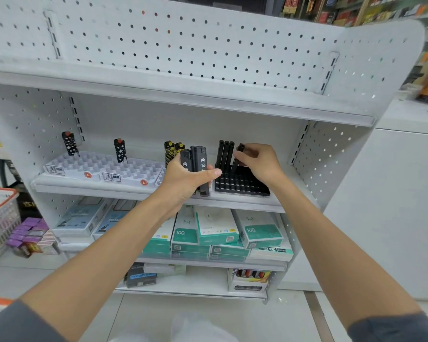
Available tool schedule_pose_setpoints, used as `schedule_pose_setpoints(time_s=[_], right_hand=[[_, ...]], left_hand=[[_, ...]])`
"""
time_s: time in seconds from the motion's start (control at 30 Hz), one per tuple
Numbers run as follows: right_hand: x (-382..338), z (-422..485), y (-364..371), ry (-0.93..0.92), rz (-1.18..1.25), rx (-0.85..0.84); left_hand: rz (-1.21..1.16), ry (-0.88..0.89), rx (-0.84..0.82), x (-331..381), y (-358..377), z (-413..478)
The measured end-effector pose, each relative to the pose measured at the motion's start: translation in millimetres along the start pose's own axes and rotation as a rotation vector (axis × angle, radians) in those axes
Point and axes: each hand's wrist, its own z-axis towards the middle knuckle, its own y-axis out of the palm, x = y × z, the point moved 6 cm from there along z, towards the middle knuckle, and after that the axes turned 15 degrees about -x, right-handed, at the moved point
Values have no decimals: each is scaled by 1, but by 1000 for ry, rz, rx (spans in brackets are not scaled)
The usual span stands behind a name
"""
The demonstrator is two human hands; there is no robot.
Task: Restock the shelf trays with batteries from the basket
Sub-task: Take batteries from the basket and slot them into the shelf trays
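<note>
Head camera, nearest first: two bare forearms in dark grey sleeves [15, 324] reach up and forward to the middle shelf [232, 203]. At the left edge sits the basket [0, 218], white mesh with an orange rim; what lies in it cannot be seen. Beside it is a heap of small purple packs [30, 234]. The shelf below the hands holds teal-and-white boxes [218, 230] stacked flat.

The left hand [183, 180] is curled round a bunch of black pieces [199, 160] with white characters, held upright just in front of the shelf edge, thumb pressed across them. These are the task's stock, though they look more like lighters than batteries.

The right hand [260, 164] pinches the top of one slim black piece [239, 151] between fingertips and thumb. It leans left, its lower end down among the slots at the back of the black tray [242, 187]. Whether it is seated in a slot I cannot tell. Three more slim pieces [225, 154] stand upright just left of it in the same tray.

Further left, two white trays [104, 167] lie side by side, each holding one patterned piece [69, 143] upright near the back. Two yellow-and-black pieces [172, 149] stand behind the left hand.

Behind it all rises the white pegboard [183, 45].
</note>
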Motion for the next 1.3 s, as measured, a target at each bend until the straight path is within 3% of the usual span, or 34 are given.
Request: schedule_pose_setpoints(time_s=[0.3,0.73,0.9,1.3], right_hand=[[-1,1,-9,-41,84,204],[6,9,3,16,7,118],[2,14,9,84,-143,-12],[6,0,11,141,-115,-190]], left_hand=[[2,1,9,-1,-2,-1],[-2,2,15,-2,-2,0],[-4,7,21,-2,-2,-1],[11,-15,27,-4,1,-3]])
